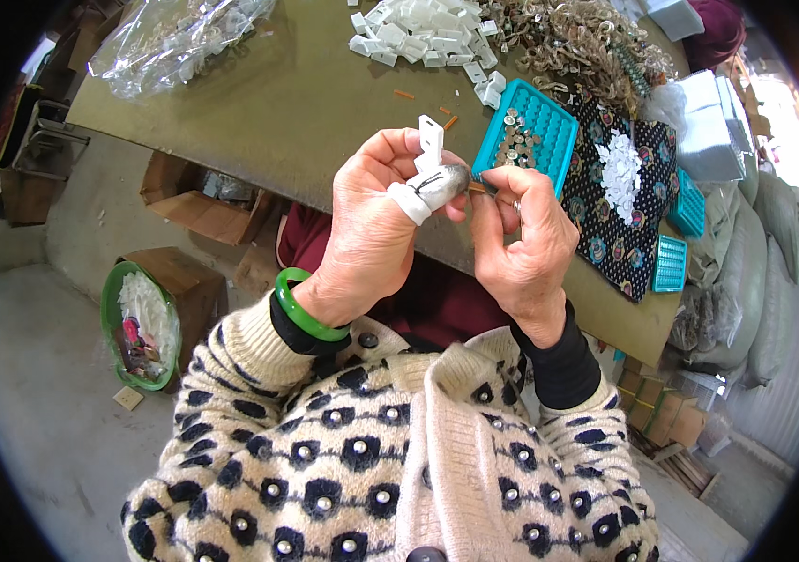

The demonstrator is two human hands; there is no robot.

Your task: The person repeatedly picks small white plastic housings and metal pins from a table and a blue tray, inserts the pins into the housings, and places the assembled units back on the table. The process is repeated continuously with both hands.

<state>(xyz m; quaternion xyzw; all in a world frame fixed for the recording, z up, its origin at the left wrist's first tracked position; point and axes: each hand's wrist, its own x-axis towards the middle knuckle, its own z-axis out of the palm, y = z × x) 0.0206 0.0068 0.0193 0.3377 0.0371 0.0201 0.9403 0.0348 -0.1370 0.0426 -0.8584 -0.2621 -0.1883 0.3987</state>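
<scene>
My left hand (362, 211) is closed around a small white plastic piece (430, 139) with slots in it, which stands up between the fingers. A white wrap with a smudged grey tip (435, 190) covers one digit of that hand. Close beside it, my right hand (530, 239) pinches a thin orange-brown piece (477, 187), its far end hidden by the fingers. The fingertips of both hands nearly meet above the table's near edge. Just beyond my right hand lies a turquoise tray (557, 140) holding several small round metal discs (518, 148).
White plastic pieces (423, 33) are heaped at the far side, beside tangled brownish parts (587, 37). Small white parts (619, 173) lie on a dark patterned cloth (596, 239). A clear plastic bag (179, 42) rests at far left. A green basin (111, 309) stands on the floor.
</scene>
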